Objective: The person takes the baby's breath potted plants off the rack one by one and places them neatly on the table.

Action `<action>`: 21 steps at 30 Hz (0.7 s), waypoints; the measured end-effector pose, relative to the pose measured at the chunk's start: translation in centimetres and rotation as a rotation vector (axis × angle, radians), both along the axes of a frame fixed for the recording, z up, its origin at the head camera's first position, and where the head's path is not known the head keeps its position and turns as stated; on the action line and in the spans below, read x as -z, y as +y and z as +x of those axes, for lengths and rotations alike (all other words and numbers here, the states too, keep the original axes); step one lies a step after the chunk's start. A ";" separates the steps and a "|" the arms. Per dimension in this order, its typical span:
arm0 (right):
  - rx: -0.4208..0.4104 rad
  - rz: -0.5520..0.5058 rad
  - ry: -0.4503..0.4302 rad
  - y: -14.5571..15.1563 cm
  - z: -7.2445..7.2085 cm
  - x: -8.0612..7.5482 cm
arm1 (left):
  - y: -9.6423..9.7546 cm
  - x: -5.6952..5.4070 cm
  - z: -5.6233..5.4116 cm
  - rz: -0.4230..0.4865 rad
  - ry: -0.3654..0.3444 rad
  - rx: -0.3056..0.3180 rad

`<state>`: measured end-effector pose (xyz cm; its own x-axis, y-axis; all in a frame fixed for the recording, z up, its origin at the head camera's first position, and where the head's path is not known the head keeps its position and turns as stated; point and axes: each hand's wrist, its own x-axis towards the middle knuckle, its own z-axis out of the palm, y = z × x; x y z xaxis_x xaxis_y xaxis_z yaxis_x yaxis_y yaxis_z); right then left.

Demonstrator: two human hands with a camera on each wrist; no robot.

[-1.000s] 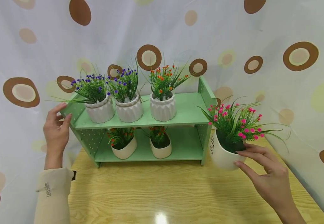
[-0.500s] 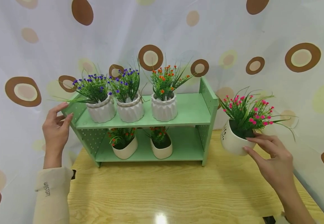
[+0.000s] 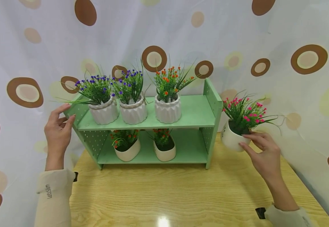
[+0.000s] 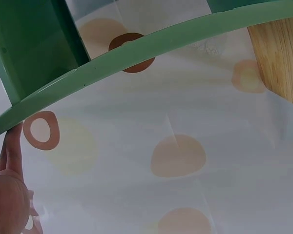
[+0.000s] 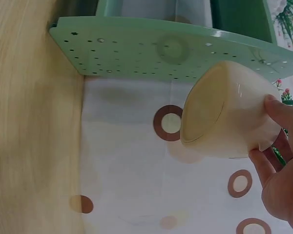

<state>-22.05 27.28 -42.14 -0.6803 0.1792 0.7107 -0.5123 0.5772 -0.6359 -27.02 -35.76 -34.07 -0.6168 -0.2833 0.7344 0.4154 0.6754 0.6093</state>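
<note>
Since half a second ago, you have brought the pink-flowered pot (image 3: 231, 138) back leftward, closer to the shelf, while the other pots have stayed in place. It now hangs above the desk (image 3: 153, 189), just beside the right side panel (image 3: 214, 101), its base in plain sight from your right wrist and dark lettering on its side. Your right hand (image 3: 264, 154) pinches the pot near its rim, with the thumb on the outer wall. At the far end of the green shelf (image 3: 193, 112), your left hand (image 3: 57, 132) holds the front edge of the left side panel (image 3: 77, 113), its thumb and fingers bent about it. On the upper board you have three ribbed white pots: two blue-flowered pots, one at the left (image 3: 104, 114) and one next to it (image 3: 133, 113), then an orange-flowered pot (image 3: 168, 112). Below them, two smooth white pots, a left one (image 3: 128, 153) and a right one (image 3: 165, 153), carry orange-red flowers. Behind everything, you face a pale curtain (image 3: 176, 28) printed with brown and beige circles.
</note>
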 end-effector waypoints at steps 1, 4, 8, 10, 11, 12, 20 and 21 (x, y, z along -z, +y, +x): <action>-0.002 -0.005 -0.006 0.0 -0.2 0.3 | 0.0 0.0 0.0 0.000 0.000 0.000; 0.002 -0.009 -0.029 0.0 -0.7 1.1 | 0.0 0.0 -0.1 0.000 0.000 -0.002; 0.030 0.008 -0.072 0.1 -1.5 2.2 | 0.0 0.0 -0.1 -0.004 -0.004 -0.010; 0.044 0.024 -0.094 0.1 -1.9 2.8 | 0.0 0.0 0.0 -0.005 -0.005 -0.013; 0.050 0.031 -0.104 0.2 -2.1 3.1 | 0.0 0.0 0.0 -0.006 -0.006 -0.014; 0.054 0.040 -0.112 0.2 -2.3 3.3 | 0.0 0.0 0.0 -0.004 -0.006 -0.013; 0.092 0.123 -0.150 0.2 -3.5 5.4 | 0.2 -0.1 0.1 0.000 -0.005 -0.011; 0.093 0.130 -0.151 0.2 -3.6 5.7 | 0.2 -0.1 0.2 0.002 -0.003 -0.008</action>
